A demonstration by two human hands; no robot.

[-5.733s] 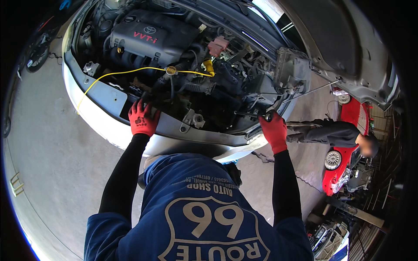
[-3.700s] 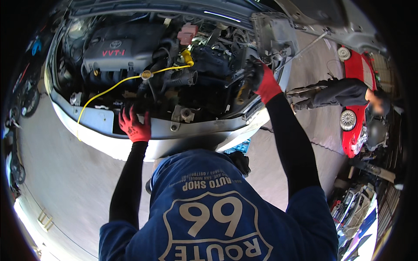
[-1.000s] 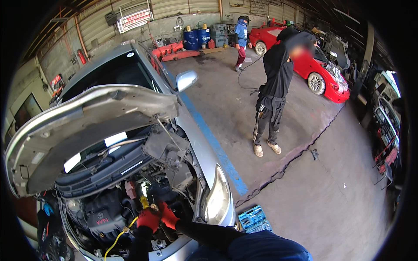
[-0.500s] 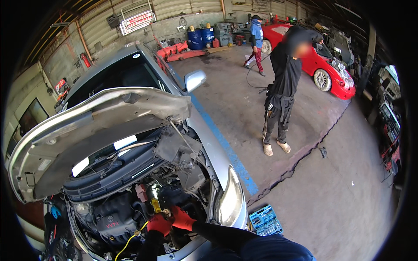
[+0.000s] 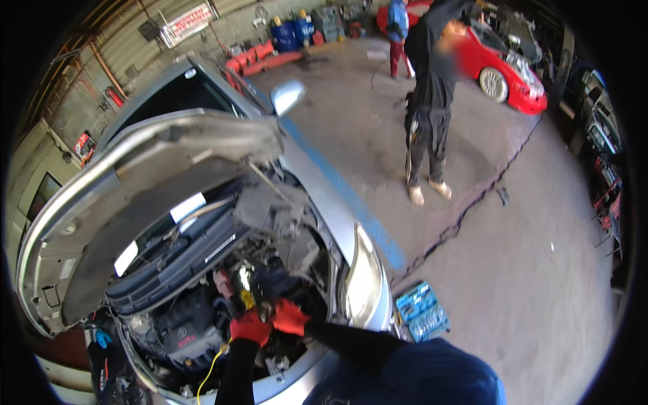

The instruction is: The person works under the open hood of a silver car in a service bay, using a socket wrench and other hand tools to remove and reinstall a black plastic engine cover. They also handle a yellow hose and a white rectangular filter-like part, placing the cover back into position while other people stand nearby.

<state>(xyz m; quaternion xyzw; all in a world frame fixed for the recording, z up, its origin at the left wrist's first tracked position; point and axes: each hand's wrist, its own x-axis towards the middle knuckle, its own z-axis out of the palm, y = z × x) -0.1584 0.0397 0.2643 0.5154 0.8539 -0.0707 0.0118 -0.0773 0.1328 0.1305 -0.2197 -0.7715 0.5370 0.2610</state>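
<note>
Both my gloved hands are low in the engine bay (image 5: 187,329) of a silver car with its hood (image 5: 94,202) up. My left hand (image 5: 251,327) is curled beside the yellow fitting (image 5: 246,297). My right hand (image 5: 290,316) is curled around something dark and metallic at that fitting, too small and blurred to make out. What my left hand grips is hidden. A yellow cord (image 5: 209,374) runs from near my left hand toward the front, past the black engine cover (image 5: 185,320).
A blue socket case (image 5: 422,310) lies open beside the bumper. A person in black (image 5: 428,121) stands on the floor with an arm raised. Another in blue (image 5: 398,37) stands by a red car (image 5: 523,101). Blue drums (image 5: 283,35) line the back wall; a crack crosses the floor.
My view has swung up to the garage. My hands have left the front rail and come together at the yellow fitting. The person in blue has walked rightward; the person in black raised an arm.
</note>
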